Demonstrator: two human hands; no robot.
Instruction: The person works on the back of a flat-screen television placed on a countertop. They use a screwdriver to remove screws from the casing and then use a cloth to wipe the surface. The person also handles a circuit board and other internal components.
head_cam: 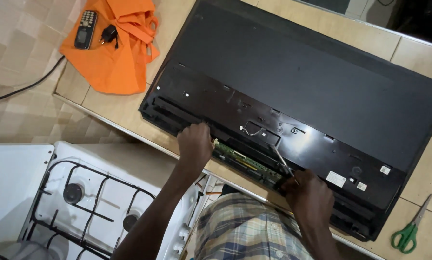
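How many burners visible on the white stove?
2. One burner at the stove's left under the grate, another burner nearer the person's left arm. More may be out of frame below.

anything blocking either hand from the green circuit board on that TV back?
Nothing visible. The left hand rests at the green circuit board's left end; the right hand holds a screwdriver at its right end.

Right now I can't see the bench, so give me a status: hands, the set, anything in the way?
Left hand gripping the TV's lower edge. Right hand holding a screwdriver at the exposed green circuit board. Scissors off to the right, apart.
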